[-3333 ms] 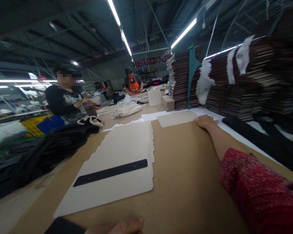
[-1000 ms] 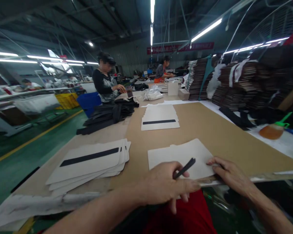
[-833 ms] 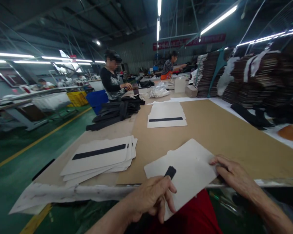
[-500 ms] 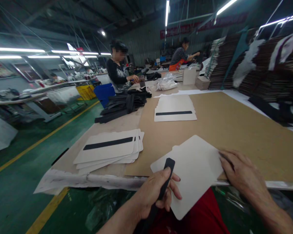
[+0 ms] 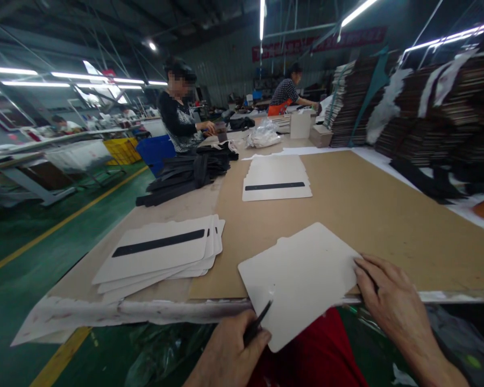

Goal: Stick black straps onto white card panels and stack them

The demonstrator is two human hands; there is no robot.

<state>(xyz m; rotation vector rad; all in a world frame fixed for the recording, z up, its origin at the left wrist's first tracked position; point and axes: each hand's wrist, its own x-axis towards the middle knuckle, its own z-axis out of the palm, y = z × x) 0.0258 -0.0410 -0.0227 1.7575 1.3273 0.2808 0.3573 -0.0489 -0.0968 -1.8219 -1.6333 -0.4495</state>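
A white rounded-corner board (image 5: 302, 274) lies tilted at the table's front edge, its lower corner jutting out over the edge. My right hand (image 5: 395, 293) is closed on the board's right edge, thumb and fingers pinching it. Closed around a black strip (image 5: 259, 321), my left hand (image 5: 237, 346) is at the board's lower left corner. The strip is seen nearly edge-on, its tip over the board. A small shiny patch and a few tiny dots mark the board near that tip. To the left is a fanned stack of similar boards (image 5: 145, 263), the top one bearing a black strip.
Further back lies another stack of boards (image 5: 276, 169) with a black strip on top. A pile of black strips (image 5: 185, 174) sits at the table's left. Two people (image 5: 179, 118) work beyond, near a clear plastic bag (image 5: 263, 133). Tall piles of sheets (image 5: 423, 118) stand right.
My left hand has turned and drawn down and left, so the black strip now appears edge-on instead of flat. The board stays in my right hand. The whole view has shifted slightly.
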